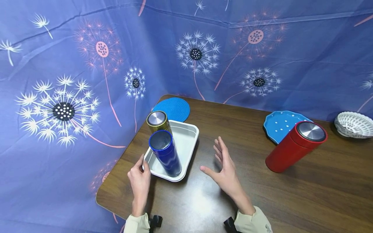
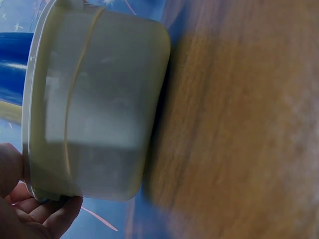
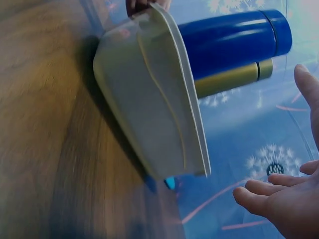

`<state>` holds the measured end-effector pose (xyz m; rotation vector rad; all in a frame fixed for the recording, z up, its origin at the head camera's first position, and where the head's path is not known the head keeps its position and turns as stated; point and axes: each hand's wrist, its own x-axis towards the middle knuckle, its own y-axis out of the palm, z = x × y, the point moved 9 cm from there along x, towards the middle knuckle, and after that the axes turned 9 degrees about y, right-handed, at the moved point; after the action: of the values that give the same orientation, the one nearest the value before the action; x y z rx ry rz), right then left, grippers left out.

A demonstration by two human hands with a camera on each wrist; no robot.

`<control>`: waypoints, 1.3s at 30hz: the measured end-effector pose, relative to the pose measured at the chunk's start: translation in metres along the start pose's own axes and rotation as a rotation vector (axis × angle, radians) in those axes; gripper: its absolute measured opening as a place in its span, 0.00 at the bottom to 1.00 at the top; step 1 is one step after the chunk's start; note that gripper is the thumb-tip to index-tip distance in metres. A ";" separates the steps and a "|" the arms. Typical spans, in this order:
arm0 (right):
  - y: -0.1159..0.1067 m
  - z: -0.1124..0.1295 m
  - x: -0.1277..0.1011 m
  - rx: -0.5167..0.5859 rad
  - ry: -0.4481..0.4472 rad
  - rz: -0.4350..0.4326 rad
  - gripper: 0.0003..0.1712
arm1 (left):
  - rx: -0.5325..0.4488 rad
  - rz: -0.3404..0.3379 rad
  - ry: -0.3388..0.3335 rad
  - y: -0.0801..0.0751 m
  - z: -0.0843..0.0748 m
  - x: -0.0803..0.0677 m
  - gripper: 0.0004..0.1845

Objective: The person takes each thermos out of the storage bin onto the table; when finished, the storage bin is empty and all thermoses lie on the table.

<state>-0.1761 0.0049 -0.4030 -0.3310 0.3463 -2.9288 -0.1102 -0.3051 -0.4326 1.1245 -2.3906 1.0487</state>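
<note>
A white plastic tub (image 1: 186, 142) stands at the left of the table, with a blue thermos flask (image 1: 169, 158) and a gold thermos flask (image 1: 158, 119) upright inside it. My left hand (image 1: 140, 178) pinches the tub's left rim between thumb and fingers; the left wrist view shows the fingers (image 2: 62, 216) under the rim's lip. To the right of the tub, my right hand (image 1: 225, 171) is held apart from it, thumb and fingers spread and nothing in them. Farther right, a red thermos flask (image 1: 291, 149) with a silver lid top stands on the table. The flasks' bases are partly hidden.
A round blue woven mat (image 1: 177, 108) lies behind the tub, partly covered by it. Behind the red flask is a blue dotted plate (image 1: 279, 121), and a white openwork basket (image 1: 354, 126) sits at the far right. Patterned blue cloth (image 1: 163, 42) hangs along the wooden table's (image 1: 233, 119) back and left.
</note>
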 end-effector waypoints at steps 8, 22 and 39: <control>0.027 0.011 0.010 0.040 -0.014 0.065 0.61 | -0.003 -0.002 0.013 0.000 0.000 0.000 0.15; 0.067 0.027 0.023 0.069 -0.063 0.169 0.59 | -0.004 -0.010 -0.011 -0.001 0.002 -0.001 0.15; 0.114 0.032 0.029 0.019 -0.065 0.262 0.60 | 0.001 -0.019 0.024 -0.002 -0.001 -0.003 0.15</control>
<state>-0.1798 -0.1169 -0.3950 -0.3484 0.3250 -2.6567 -0.1072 -0.3040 -0.4326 1.1261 -2.3572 1.0508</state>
